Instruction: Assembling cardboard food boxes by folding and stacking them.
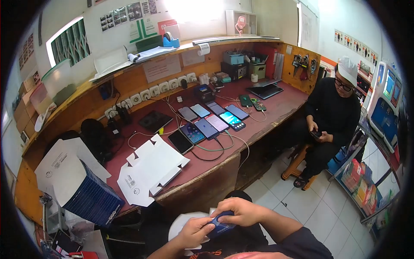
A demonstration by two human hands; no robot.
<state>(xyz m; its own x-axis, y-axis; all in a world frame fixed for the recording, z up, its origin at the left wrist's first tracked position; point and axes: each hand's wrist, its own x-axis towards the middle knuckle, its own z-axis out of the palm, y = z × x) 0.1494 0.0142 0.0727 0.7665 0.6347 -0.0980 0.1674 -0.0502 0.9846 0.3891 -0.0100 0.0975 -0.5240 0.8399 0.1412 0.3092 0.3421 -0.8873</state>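
Observation:
Over my lap I hold a blue-and-white cardboard piece (pixel 219 231), partly hidden by my fingers; white flaps stick out beside and below it. My left hand (pixel 194 233) pinches its near left side, thumb on top. From the right, my right hand (pixel 239 211) grips the upper edge of the same piece, its thumb close to my left thumb. A flat white die-cut cardboard sheet (pixel 151 166) with notched edges lies on the desk's front edge, ahead of my left hand. Further left stands a thick stack of blue-edged cardboard sheets (pixel 92 198), white on top.
On the red desk (pixel 202 172) lie several phones (pixel 206 128) with charging cables (pixel 220 151), and a dark tablet (pixel 155 121). Power sockets (pixel 155 90) line its back wall. A seated person (pixel 334 103) holds a phone at the right, near a shelf rack (pixel 366 181).

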